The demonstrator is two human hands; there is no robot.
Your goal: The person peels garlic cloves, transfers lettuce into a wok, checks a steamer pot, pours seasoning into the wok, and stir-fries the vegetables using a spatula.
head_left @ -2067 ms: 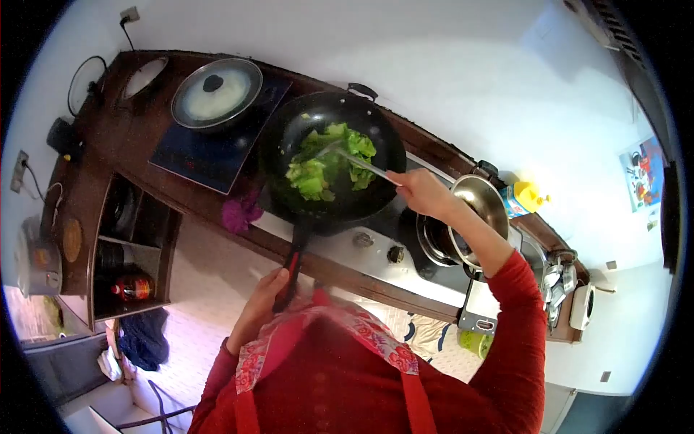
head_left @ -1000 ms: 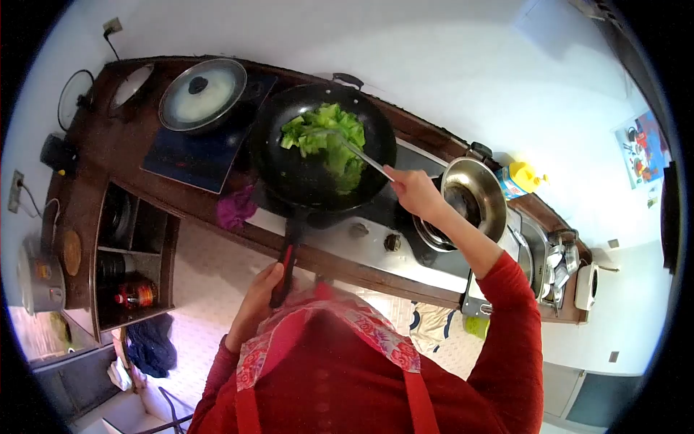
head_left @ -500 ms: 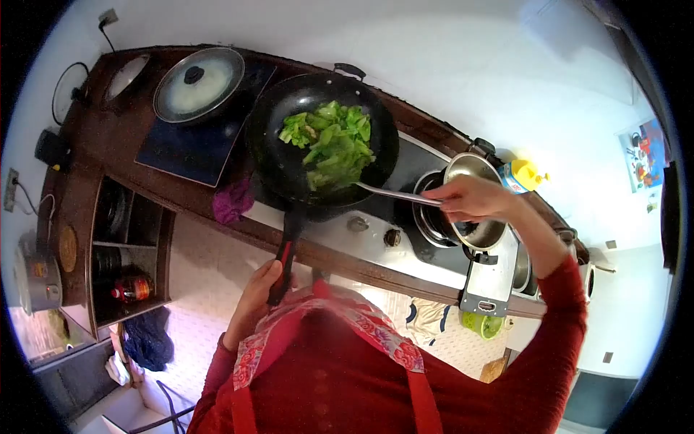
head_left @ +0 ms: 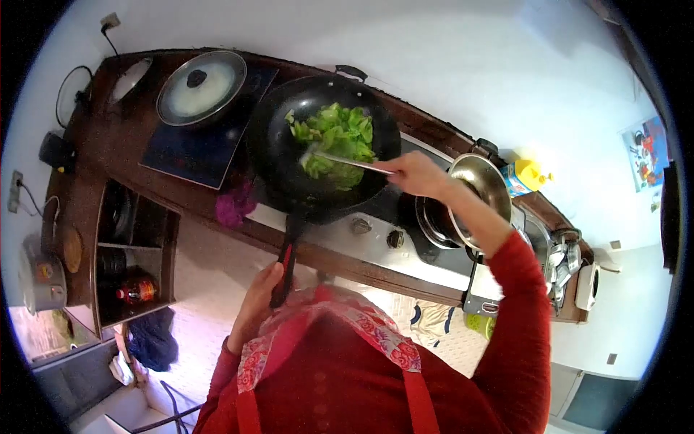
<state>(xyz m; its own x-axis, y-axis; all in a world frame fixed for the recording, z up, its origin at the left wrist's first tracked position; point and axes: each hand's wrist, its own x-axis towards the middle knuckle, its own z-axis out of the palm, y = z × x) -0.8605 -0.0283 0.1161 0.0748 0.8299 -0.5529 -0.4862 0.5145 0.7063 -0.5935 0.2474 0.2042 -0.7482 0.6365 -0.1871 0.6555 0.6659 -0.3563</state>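
A black wok (head_left: 273,134) with leafy greens (head_left: 345,130) in it sits on the stove (head_left: 376,235). My left hand (head_left: 259,295) is closed round the wok's black and red handle (head_left: 290,253), low by the counter's front edge. In my right hand (head_left: 419,175) is the handle of a metal spatula (head_left: 350,162). The spatula's head reaches over the left part of the greens, slightly blurred; whether it touches them I cannot tell.
Right of the wok stands a steel pot (head_left: 500,206), with a yellow-capped container (head_left: 526,176) behind it. A glass-lidded pan (head_left: 199,108) rests on a dark cooktop (head_left: 189,155) at left. A purple cloth (head_left: 236,204) lies at the counter's edge.
My right hand has moved left with the spatula, whose head now shows above the left side of the greens. My left hand stays on the wok's handle.
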